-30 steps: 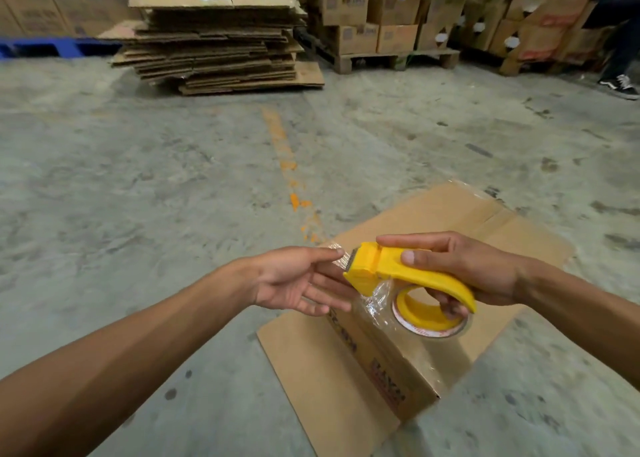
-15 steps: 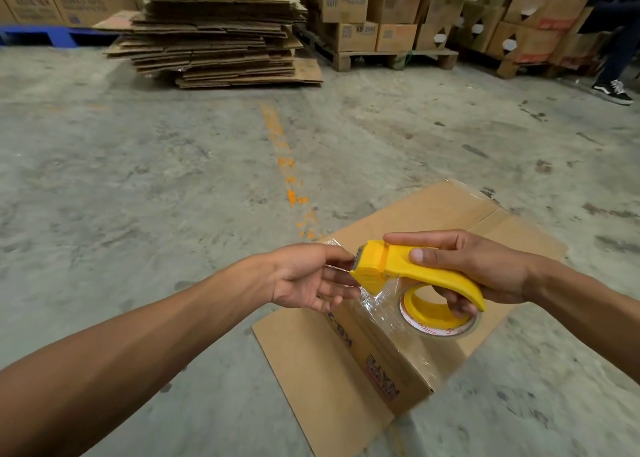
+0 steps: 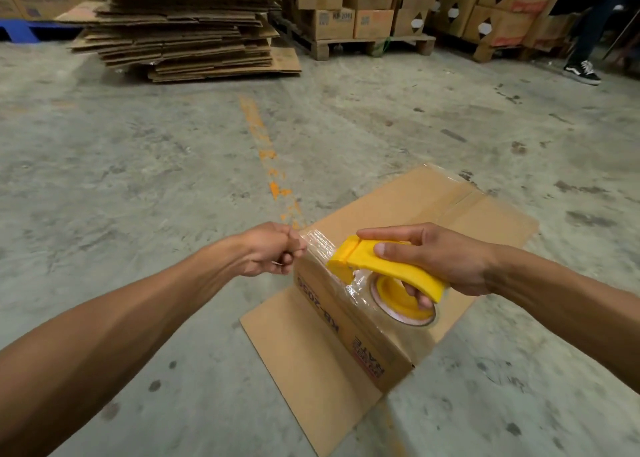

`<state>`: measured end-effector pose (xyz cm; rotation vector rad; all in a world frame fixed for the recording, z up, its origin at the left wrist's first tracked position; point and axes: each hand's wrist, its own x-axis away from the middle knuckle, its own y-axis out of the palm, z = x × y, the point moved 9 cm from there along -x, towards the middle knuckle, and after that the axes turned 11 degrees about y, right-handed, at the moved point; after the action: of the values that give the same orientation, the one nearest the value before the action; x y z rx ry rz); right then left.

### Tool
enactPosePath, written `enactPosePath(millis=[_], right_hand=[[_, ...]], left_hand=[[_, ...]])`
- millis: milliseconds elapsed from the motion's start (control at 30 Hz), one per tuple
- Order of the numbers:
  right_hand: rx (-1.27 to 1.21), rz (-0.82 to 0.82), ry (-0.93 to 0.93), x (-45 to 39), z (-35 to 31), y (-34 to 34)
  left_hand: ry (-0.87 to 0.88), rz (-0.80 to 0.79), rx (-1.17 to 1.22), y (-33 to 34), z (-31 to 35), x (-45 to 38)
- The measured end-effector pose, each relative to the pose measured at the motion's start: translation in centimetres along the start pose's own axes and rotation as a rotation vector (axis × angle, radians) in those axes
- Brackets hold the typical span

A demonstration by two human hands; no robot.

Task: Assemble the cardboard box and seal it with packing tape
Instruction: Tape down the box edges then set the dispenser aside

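Observation:
A brown cardboard box (image 3: 415, 207) stands on the concrete floor below my hands, its top flaps folded shut and one bottom flap (image 3: 304, 363) lying flat toward me. My right hand (image 3: 433, 256) grips a yellow tape dispenser (image 3: 384, 266) with a roll of clear tape (image 3: 401, 304), held above the box's near side. My left hand (image 3: 273, 249) pinches the free end of the clear tape strip (image 3: 318, 243), which stretches from the dispenser's mouth over the box's near left corner.
A tall stack of flattened cardboard (image 3: 183, 27) lies on the floor at the back left. Pallets loaded with boxes (image 3: 346, 10) line the back. A person's leg and black sneaker (image 3: 581, 70) show at the far right. An orange painted line (image 3: 263, 148) runs across the floor.
My left hand has closed on the tape end and pulled it leftward, drawing out a longer strip. The dispenser in my right hand has shifted a little to the right.

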<state>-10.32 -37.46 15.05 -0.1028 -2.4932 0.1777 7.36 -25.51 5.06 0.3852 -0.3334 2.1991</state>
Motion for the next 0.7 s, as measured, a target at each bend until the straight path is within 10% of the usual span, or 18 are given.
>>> enactPosePath(millis=[700], right_hand=[[-0.192,0.200,0.007,-3.0,2.2,0.5]], left_hand=[[0.165,0.058,-0.474,-4.1,1.8,-8.2]])
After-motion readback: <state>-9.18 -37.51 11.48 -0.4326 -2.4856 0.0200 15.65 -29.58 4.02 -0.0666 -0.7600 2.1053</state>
